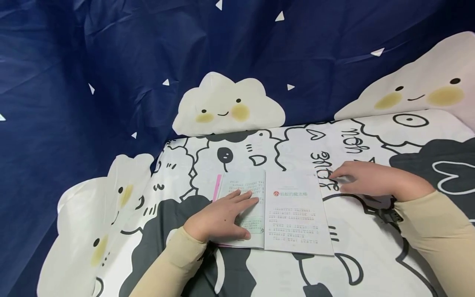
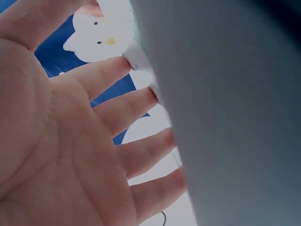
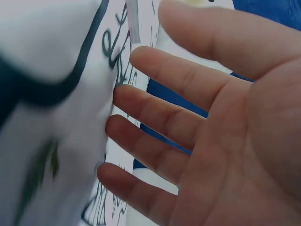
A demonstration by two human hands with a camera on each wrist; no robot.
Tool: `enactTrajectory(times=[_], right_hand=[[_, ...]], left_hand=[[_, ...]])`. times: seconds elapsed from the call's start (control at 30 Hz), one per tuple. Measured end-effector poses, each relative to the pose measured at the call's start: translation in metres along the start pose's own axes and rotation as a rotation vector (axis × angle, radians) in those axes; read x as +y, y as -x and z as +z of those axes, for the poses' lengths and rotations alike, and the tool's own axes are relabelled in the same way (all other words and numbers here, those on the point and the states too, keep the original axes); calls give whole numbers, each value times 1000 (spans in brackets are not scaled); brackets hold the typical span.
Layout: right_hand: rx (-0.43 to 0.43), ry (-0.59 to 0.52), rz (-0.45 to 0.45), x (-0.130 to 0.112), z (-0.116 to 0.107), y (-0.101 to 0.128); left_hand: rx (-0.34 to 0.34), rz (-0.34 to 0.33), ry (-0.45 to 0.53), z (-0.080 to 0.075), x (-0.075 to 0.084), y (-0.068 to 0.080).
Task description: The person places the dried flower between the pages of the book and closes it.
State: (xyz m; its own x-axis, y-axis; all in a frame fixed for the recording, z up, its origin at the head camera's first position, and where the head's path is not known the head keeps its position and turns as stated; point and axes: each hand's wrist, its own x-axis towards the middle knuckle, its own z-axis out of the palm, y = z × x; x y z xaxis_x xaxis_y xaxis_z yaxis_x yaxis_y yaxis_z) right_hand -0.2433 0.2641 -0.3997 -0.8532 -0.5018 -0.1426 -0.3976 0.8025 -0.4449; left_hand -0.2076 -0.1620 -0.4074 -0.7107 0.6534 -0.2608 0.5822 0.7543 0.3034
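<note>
An open book (image 1: 297,222) lies flat on the patterned cloth, its right page showing a coloured title line above several rows of small print. Across the left page rests my left hand (image 1: 224,216), fingers spread and pointing up and right. In the left wrist view the fingertips (image 2: 153,94) meet the paper and the palm is lifted off it. My right hand (image 1: 367,179) is just beyond the book's right edge, above the cloth. The right wrist view shows its fingers (image 3: 164,113) extended and apart, with nothing held and the tips at the cloth.
A white cloth (image 1: 371,247) with black cartoon drawings covers the surface under the book. Behind it stand a smiling cloud cushion (image 1: 228,107) and a larger one (image 1: 419,82) at the right. More cloud shapes (image 1: 96,222) line the left side. A dark blue curtain (image 1: 130,49) hangs behind.
</note>
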Motion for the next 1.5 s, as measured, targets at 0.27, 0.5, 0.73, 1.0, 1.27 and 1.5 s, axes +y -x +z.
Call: enactTrajectory(times=[0.27, 0.5, 0.73, 1.0, 1.27, 1.5], right_hand=[[-115, -15, 63, 23, -5, 18], [-156, -88, 107, 28, -2, 26], [-138, -82, 88, 30, 1, 25], [-133, -75, 80, 30, 2, 23], [-113, -91, 102, 31, 3, 25], [-98, -99, 89, 25, 4, 23]], left_hand=[[4, 3, -17, 2, 2, -2], [0, -3, -27, 2, 2, -2], [-3, 4, -23, 3, 2, -2], [-7, 8, -39, 2, 1, -3], [-10, 1, -38, 1, 3, -2], [0, 8, -51, 2, 2, -1]])
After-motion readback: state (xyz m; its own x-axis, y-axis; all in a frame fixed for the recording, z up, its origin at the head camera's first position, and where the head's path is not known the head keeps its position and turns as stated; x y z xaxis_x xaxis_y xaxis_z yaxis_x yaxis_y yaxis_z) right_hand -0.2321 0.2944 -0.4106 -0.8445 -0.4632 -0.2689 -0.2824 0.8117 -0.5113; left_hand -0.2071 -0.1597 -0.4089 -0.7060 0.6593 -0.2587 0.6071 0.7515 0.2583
